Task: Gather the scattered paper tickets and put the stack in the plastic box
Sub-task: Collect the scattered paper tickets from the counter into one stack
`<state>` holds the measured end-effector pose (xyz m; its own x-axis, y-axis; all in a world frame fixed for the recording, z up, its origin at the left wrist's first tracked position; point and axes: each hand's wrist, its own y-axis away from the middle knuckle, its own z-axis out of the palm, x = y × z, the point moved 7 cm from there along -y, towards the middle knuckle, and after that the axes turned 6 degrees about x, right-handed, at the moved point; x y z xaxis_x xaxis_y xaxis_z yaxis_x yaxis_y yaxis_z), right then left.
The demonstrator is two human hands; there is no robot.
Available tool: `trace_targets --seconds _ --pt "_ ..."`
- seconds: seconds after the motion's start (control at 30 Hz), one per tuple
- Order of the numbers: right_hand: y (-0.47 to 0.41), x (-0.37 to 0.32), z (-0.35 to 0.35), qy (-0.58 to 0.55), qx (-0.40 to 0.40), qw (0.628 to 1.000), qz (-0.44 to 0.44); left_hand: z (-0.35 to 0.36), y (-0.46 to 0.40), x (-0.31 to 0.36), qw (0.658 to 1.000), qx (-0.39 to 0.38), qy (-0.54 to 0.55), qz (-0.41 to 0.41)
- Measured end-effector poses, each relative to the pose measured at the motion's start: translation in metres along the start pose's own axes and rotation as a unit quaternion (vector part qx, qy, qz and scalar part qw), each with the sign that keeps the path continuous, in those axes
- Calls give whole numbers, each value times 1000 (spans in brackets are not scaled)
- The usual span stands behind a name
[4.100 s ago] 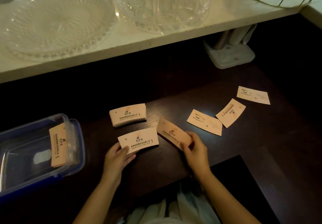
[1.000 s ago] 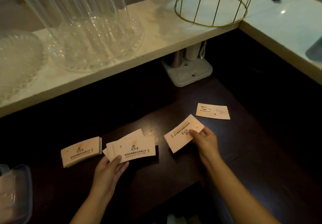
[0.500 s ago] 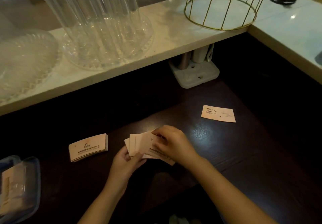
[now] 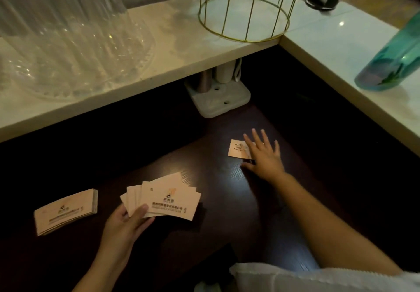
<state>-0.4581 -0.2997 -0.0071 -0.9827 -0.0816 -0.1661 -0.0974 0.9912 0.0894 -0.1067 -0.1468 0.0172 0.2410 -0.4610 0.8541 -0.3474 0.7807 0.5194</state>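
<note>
Both hands were over the dark wooden table (image 4: 222, 178). Left hand (image 4: 127, 223) was closed in a pinch on a fan of paper tickets (image 4: 168, 198), thumb on top at the fan's lower left corner, fingers beneath; at least four tickets showed in the fan, the exact count not readable. Right hand (image 4: 263, 155) was open, fingers spread and extended, palm down, laid over the right part of a single ticket (image 4: 237, 148) lying flat on the table near its far right corner; it gripped nothing, and contact with the ticket could not be confirmed. The right forearm reached diagonally from the lower right edge of the view.

One squared stack of tickets (image 4: 66, 211) lay on the table to the left of the left hand, apart from it; its sheets could not be counted. The plastic box was out of view.

On the pale raised counter (image 4: 172, 42) beyond the table stood one gold wire basket (image 4: 245, 12), clear glassware (image 4: 63, 30) at the left, and one teal bottle (image 4: 395, 60) at the right. One white holder base (image 4: 219, 101) sat under the counter edge.
</note>
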Motion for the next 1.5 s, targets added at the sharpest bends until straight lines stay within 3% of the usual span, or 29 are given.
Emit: trace_targets --seconds 0.13,0.33,0.43,0.53,0.57,0.63,0.7,0.77,0.8,0.87,0.93,1.07,1.17,1.27,1.37,1.5 --pt "-7 26 14 -50 -93 994 -3 -2 -4 -5 1000 17 7 -14" --pt "8 22 -1 -146 6 989 -18 -1 -5 -5 999 30 19 -8" --pt "20 5 -8 -31 25 993 -109 -3 -7 -3 999 45 28 -10" --pt "33 -17 -3 88 -8 971 -221 -3 -8 -1 997 59 51 -17" --pt "34 -21 -10 83 13 973 -214 -2 -8 0 996 61 57 -17" --pt "33 -26 -39 -13 100 989 -110 -1 -7 3 996 63 64 -11" --pt "34 -35 -64 -247 145 958 15 -2 -4 5 996 65 68 -6" --pt "35 -76 -69 -474 81 877 4 -2 -2 6 995 62 73 -5" --pt "40 -102 -67 -514 35 857 -25 -2 -1 6 995 62 76 -7" --pt "51 -146 -52 -498 -51 864 -62 -5 1 6 994 64 83 -9" --pt "59 -169 -33 -467 -88 878 -50 -10 4 7 994 62 92 -6" --pt "66 -198 -21 -481 -62 874 -21 -24 9 9 993 67 95 13" --pt "69 -215 -18 -446 -9 895 -19 -39 12 6 990 91 106 13" --pt "75 -240 -2 -508 -98 856 -10 -56 17 3 988 105 112 9" --pt "88 -272 12 -532 -188 819 -103 -76 23 0 989 113 95 7" --pt "98 -301 20 -430 -157 863 -212 -100 29 -1 986 145 78 -2"
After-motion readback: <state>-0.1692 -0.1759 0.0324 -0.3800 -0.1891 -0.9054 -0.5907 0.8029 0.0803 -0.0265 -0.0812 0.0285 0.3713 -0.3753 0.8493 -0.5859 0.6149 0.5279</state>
